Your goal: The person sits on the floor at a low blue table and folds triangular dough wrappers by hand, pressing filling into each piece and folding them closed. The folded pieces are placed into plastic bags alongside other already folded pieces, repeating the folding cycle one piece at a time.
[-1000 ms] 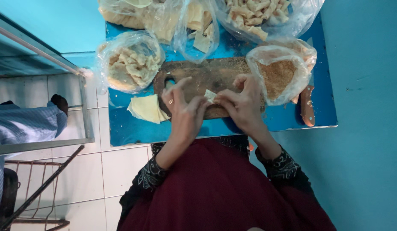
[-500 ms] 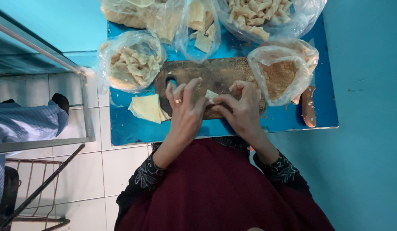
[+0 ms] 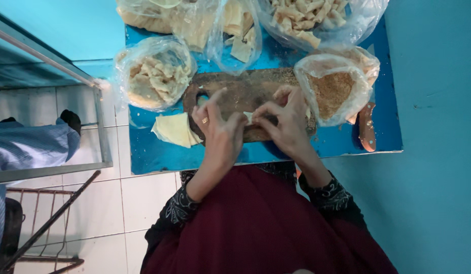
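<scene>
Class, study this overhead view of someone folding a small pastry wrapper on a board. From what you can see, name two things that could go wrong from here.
1. The open clear plastic bag of brown crumbly filling leans right beside the right hand; a nudge might tip it.
2. The pale yellow stack of square wrappers lies uncovered on the blue table near its front edge, beside the left hand on the dark wooden cutting board; it could dry out or slide off.

Bags (image 3: 156, 76) crowding board (image 3: 245, 86) — near edge free

Turquoise wall (image 3: 438, 101), white tiled floor (image 3: 139, 203), blue table (image 3: 159, 152), metal rack (image 3: 52, 223)
</scene>
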